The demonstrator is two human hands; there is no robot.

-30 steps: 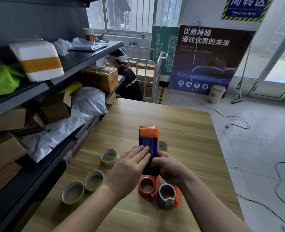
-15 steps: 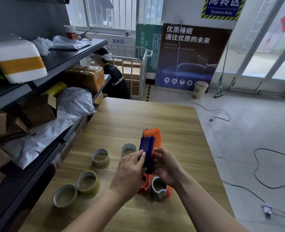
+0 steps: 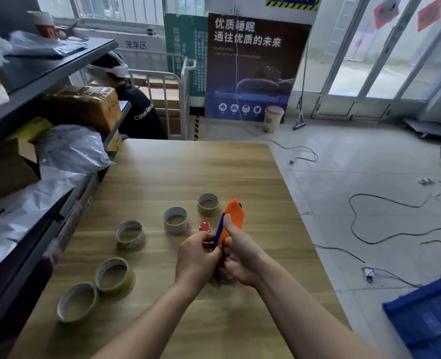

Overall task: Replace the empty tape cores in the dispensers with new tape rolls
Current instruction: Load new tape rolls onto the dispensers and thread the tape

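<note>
Two hands hold one orange-and-blue tape dispenser (image 3: 234, 215) upright at frame centre, over the worktop (image 3: 188, 172); left hand (image 3: 197, 257) grip pinches its blue plate (image 3: 219, 230); right hand (image 3: 242, 257) grip curls round the body, thumb raised; five tape rolls (image 3: 130, 234) stand lower left.

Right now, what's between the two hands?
The dispenser, orange and blue, standing roughly upright. The left hand and the right hand both grip its lower part. The head view shows this.

A parcel depot: shelves (image 3: 51, 73) of wrapped parcels (image 3: 69, 149), roll cage (image 3: 172, 99), "Turnover Area" sign (image 3: 293, 0).
</note>
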